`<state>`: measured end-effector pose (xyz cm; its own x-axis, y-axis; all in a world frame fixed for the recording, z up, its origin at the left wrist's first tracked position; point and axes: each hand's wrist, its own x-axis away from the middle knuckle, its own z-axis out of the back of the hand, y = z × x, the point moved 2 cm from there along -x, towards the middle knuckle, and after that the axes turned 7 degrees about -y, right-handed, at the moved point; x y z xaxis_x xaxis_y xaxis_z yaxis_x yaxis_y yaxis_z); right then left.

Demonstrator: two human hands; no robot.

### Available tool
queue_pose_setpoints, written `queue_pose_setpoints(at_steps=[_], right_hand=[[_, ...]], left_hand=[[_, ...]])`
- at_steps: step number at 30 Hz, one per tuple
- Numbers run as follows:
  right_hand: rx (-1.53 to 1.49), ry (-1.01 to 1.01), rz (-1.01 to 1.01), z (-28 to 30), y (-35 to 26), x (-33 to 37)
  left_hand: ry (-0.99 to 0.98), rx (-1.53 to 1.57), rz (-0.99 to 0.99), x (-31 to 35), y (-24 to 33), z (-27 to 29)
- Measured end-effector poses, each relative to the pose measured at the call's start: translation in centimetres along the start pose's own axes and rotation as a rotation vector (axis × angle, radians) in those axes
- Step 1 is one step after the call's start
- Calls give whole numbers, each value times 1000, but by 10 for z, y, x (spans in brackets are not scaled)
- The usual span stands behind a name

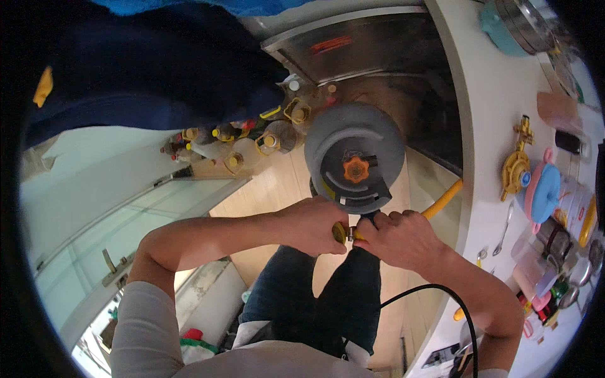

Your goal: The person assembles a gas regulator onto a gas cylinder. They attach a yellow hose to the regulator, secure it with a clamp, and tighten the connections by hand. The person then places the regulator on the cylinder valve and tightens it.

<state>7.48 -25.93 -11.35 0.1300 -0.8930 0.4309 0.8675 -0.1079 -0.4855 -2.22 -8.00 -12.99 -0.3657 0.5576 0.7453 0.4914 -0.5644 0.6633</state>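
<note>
A grey gas cylinder (315, 138) with an orange valve knob (356, 169) stands upright on the floor in front of me. Close to its near side, my left hand (315, 225) is closed round a yellow, round-ended fitting (339, 233), most of it hidden by the fingers. My right hand (406, 242) grips the yellow hose (444, 199) near its end, its fingers closed. A small metal clamp or connector (351, 234) shows between the two hands. From behind the right hand, the hose runs up to the right toward the counter.
On the white counter (482, 82) at right lie a brass gas regulator (516, 169), a blue-lidded pot (546, 194), a spoon (503, 229) and other kitchenware. Several oil bottles (271, 140) crowd the floor behind left. A glass-panelled door (142, 220) stands at left; a black cable (441, 287) arcs past my right forearm.
</note>
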Motion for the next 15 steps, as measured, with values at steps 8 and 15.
queue_pose_setpoints(at_steps=[8, 15], right_hand=[[-34, -119, 81, 14, 16, -9], [-110, -192, 167, 25, 22, -17]], left_hand=[[482, -98, -52, 12, 7, -25], [711, -197, -52, 14, 11, -44]])
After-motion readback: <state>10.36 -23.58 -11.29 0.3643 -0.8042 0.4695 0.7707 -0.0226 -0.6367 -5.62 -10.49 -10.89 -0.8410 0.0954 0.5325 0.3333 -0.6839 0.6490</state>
